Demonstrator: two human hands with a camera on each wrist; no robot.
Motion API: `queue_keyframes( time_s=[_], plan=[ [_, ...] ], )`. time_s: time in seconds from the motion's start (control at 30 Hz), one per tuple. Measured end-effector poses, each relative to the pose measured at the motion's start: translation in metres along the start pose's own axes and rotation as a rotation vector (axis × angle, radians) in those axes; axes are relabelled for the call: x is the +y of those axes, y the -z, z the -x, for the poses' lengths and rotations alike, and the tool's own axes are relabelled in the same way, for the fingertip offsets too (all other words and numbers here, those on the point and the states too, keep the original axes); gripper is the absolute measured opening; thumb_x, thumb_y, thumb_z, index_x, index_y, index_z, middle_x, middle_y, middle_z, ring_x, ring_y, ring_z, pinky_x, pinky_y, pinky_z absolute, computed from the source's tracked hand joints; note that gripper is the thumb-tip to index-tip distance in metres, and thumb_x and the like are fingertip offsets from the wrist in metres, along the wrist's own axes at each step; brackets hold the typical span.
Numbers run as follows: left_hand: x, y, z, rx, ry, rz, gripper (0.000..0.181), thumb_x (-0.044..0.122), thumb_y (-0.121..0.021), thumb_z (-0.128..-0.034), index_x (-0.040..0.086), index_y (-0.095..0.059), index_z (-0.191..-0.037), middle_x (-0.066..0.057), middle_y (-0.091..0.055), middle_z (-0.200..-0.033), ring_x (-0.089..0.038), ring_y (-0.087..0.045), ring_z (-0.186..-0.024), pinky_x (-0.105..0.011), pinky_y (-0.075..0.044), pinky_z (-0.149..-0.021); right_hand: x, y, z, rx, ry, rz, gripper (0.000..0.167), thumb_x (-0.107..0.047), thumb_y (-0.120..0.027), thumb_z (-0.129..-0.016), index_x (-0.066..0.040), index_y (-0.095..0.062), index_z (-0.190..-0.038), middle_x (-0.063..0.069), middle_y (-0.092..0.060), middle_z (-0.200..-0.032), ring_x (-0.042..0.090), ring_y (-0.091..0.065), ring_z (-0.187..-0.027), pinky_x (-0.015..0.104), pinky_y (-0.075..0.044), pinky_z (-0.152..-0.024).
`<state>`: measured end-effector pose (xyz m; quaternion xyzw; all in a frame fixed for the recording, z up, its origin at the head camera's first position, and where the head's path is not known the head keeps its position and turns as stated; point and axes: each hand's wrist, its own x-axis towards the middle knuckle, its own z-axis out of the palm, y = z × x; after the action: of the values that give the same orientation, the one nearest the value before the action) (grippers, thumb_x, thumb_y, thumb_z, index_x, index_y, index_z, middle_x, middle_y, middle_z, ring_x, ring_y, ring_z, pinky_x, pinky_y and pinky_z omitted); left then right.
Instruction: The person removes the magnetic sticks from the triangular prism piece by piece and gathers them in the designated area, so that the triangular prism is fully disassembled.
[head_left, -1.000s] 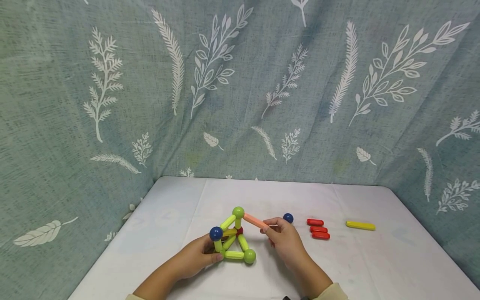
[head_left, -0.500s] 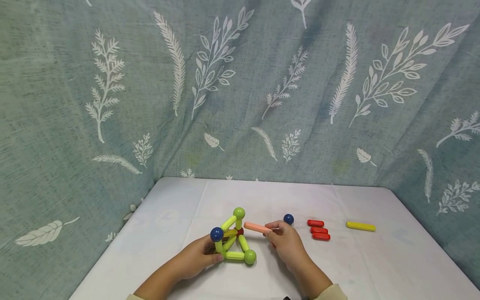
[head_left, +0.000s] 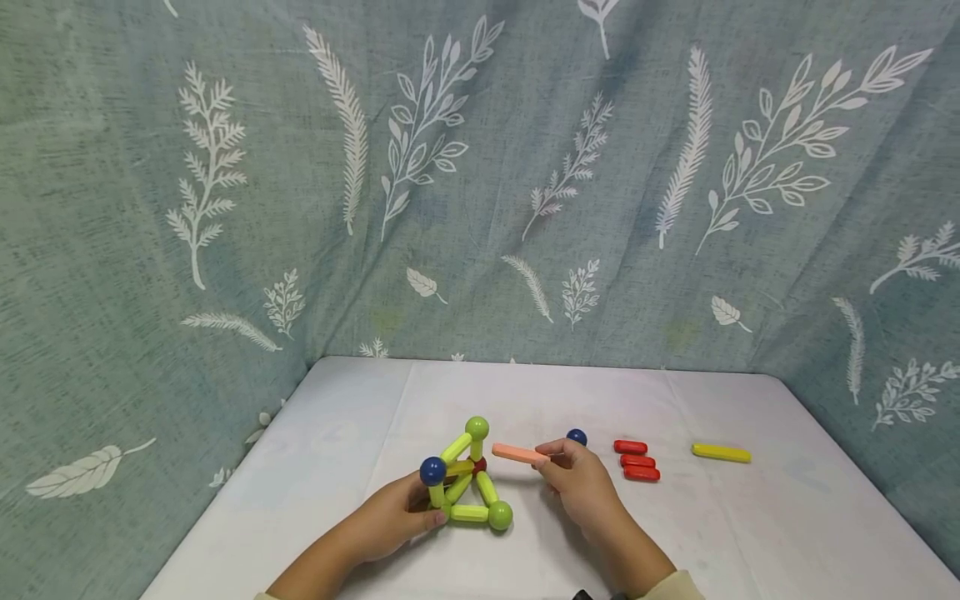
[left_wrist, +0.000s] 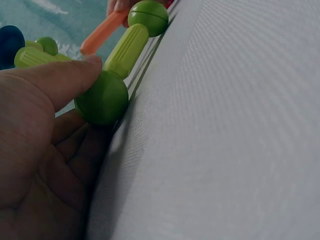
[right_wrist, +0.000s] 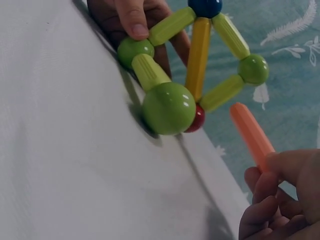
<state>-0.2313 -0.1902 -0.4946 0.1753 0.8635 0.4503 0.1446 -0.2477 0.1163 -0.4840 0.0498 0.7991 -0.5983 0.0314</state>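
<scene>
A frame of magnetic balls and rods stands on the table, with lime rods, a long yellow rod (right_wrist: 198, 57), a blue ball (head_left: 432, 471), a red ball (right_wrist: 195, 119) and several green balls, one on top (head_left: 477, 428). My left hand (head_left: 393, 518) grips the frame's near-left green ball (left_wrist: 103, 97), its thumb pressing over the ball and lime rod. Between thumb and fingers, my right hand (head_left: 583, 483) pinches an orange rod (head_left: 516, 454). The rod's free end points left at the frame, a small gap short of it, below the top green ball.
A loose blue ball (head_left: 577, 437) lies just behind my right hand, partly covered by it. Further right are several short red rods (head_left: 637, 461) side by side and a long yellow rod (head_left: 722, 452). A leaf-patterned curtain (head_left: 480, 183) hangs behind the white table (head_left: 360, 400).
The orange rod's tip has come away from the top green ball, dropping so the rod lies nearly level. My right hand has shifted slightly right. My left hand keeps its grip on the frame.
</scene>
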Motion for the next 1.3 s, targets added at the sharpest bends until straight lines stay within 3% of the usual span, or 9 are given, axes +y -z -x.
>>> queue_keyframes(
  time_s=[0.27, 0.53, 0.77, 0.97, 1.3],
  plan=[
    [0.005, 0.002, 0.004, 0.047, -0.014, 0.063, 0.067, 0.043, -0.076, -0.0959, 0.022, -0.050, -0.154, -0.013, -0.059, -0.151, -0.037, -0.060, -0.135, -0.058, -0.045, -0.112, 0.005, 0.019, -0.001, 0.037, 0.014, -0.009, 0.024, -0.027, -0.079, -0.095, -0.016, -0.074, -0.116, 0.007, -0.071, -0.102, 0.020, -0.057, -0.074, 0.027, -0.048, -0.063],
    [0.018, 0.013, 0.009, 0.153, -0.130, 0.166, 0.063, 0.033, -0.072, -0.1004, 0.028, -0.046, -0.157, -0.011, -0.053, -0.155, -0.029, -0.061, -0.131, -0.027, -0.054, -0.100, 0.006, 0.036, 0.001, 0.058, 0.000, -0.031, 0.023, -0.023, -0.077, -0.097, -0.016, -0.073, -0.118, 0.010, -0.072, -0.105, 0.022, -0.057, -0.073, 0.026, -0.045, -0.060],
    [0.024, 0.012, 0.011, 0.239, -0.233, 0.152, 0.040, 0.028, -0.070, -0.1022, 0.018, -0.062, -0.140, -0.010, -0.067, -0.131, -0.014, -0.066, -0.112, -0.026, -0.057, -0.092, 0.006, 0.050, 0.001, 0.080, -0.011, -0.023, 0.025, -0.025, -0.079, -0.096, -0.017, -0.074, -0.118, 0.010, -0.073, -0.108, 0.025, -0.059, -0.077, 0.026, -0.048, -0.060],
    [0.022, 0.013, 0.012, 0.277, -0.213, 0.165, 0.035, 0.026, -0.072, -0.1009, 0.015, -0.065, -0.133, -0.009, -0.071, -0.120, -0.013, -0.067, -0.106, -0.024, -0.058, -0.088, 0.008, 0.065, 0.003, 0.097, 0.011, 0.016, 0.026, -0.026, -0.078, -0.096, -0.015, -0.073, -0.120, 0.010, -0.074, -0.108, 0.025, -0.059, -0.077, 0.029, -0.050, -0.062],
    [0.012, 0.022, 0.009, 0.324, -0.171, 0.274, 0.033, 0.012, -0.073, -0.0997, 0.007, -0.063, -0.131, -0.018, -0.066, -0.124, -0.016, -0.069, -0.107, -0.032, -0.062, -0.087, 0.014, 0.096, 0.006, 0.108, 0.005, 0.042, 0.029, -0.024, -0.073, -0.100, -0.014, -0.069, -0.127, 0.013, -0.071, -0.108, 0.024, -0.059, -0.079, 0.030, -0.050, -0.063]
  ],
)
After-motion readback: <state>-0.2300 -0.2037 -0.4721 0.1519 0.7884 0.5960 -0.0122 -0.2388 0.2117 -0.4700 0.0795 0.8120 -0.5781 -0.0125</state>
